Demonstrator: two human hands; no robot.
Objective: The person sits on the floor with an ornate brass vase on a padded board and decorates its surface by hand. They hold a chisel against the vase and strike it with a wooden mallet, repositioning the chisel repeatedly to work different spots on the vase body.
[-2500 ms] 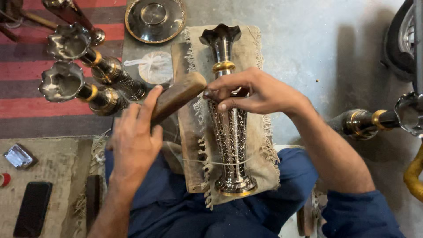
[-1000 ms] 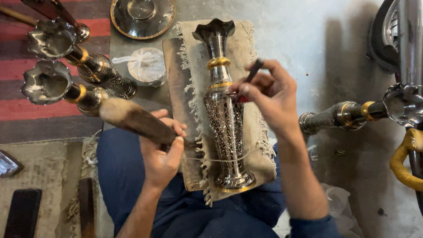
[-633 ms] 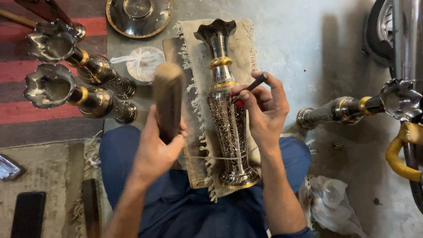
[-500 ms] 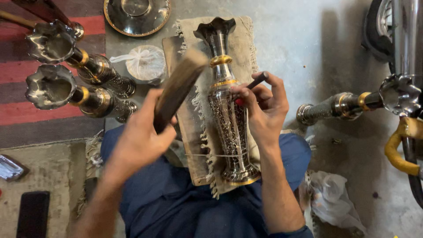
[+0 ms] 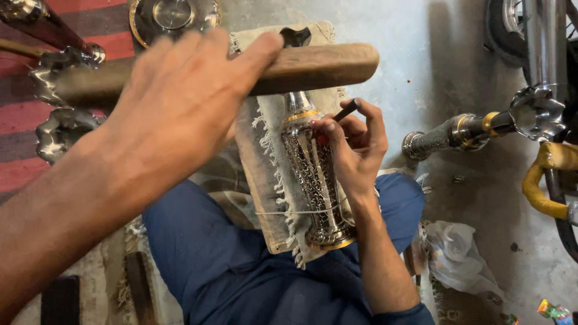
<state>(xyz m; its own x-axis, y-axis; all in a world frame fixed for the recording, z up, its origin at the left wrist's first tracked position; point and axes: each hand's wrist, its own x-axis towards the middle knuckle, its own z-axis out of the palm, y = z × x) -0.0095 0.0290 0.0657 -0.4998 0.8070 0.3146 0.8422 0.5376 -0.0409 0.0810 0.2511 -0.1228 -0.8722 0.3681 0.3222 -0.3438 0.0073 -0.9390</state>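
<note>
We grip a wooden mallet point(image 5: 301, 66) in our left hand point(image 5: 180, 102), fingers wrapped over its thick body, and hold it raised level above the work, close to the camera. Our right hand point(image 5: 355, 147) is pinched shut on a thin dark punch point(image 5: 346, 111), whose lower tip sits against the upper part of the vase point(image 5: 313, 174), just under its gold band. The vase is silver, covered in fine engraved pattern, and lies lengthwise on a fringed cloth point(image 5: 265, 150) spread over a board across our lap, its gold-rimmed foot toward us and its flared mouth partly hidden behind the mallet. A thin cord crosses the vase and cloth near the foot. To the left, two more flared vases point(image 5: 60, 129) lie on a red striped rug, partly hidden by our arm. A round metal plate point(image 5: 171, 15) sits beyond the cloth. On the grey floor to the right lies another vase point(image 5: 457, 132), and nearer us a crumpled white bag point(image 5: 457, 259).
</note>
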